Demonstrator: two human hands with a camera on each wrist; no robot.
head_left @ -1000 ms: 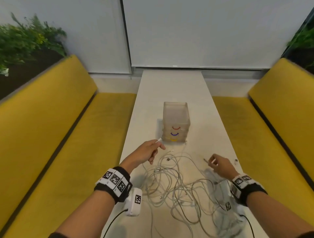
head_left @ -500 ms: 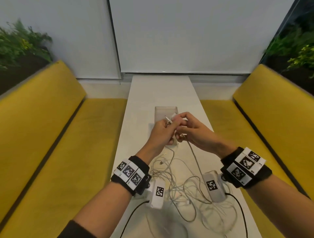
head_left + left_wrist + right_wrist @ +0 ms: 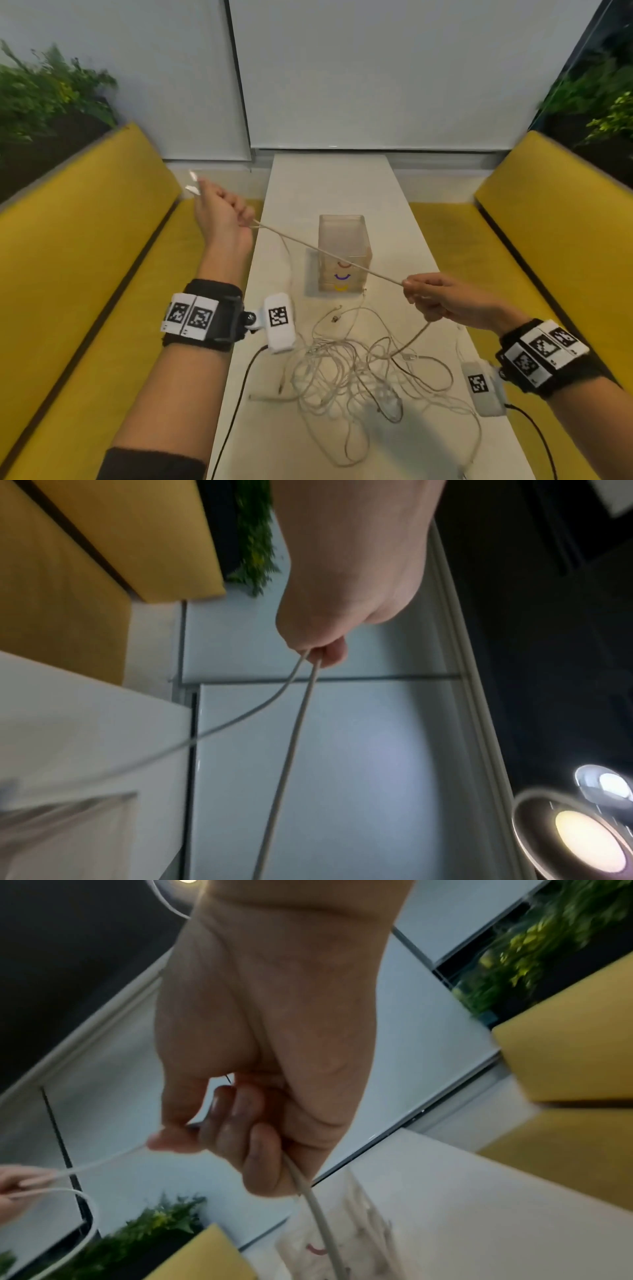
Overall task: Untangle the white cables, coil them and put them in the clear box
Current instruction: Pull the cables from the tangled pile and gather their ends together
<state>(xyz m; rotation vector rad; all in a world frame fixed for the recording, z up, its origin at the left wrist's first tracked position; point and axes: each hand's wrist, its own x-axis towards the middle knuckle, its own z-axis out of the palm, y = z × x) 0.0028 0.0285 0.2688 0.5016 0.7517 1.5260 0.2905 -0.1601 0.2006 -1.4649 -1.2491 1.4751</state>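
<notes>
One white cable [image 3: 329, 259] taut btwn left hand [image 3: 219, 219], right hand [image 3: 442, 301]; plugs prob. above left.

We are pulling our hands apart

Our left hand [image 3: 222, 212] is swinging out left of the clear box [image 3: 343, 253], our right hand [image 3: 442, 301] dropping right of it, the cable [image 3: 329, 257] stretching taut between them.

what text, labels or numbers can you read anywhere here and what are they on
No readable words, brand names or numbers in any view.
Black-and-white square code tags on the left wristband, the right wristband and both wrist cameras: patterns only, no letters.
Red, purple and yellow curved marks on the clear box: shapes, not text.
</notes>
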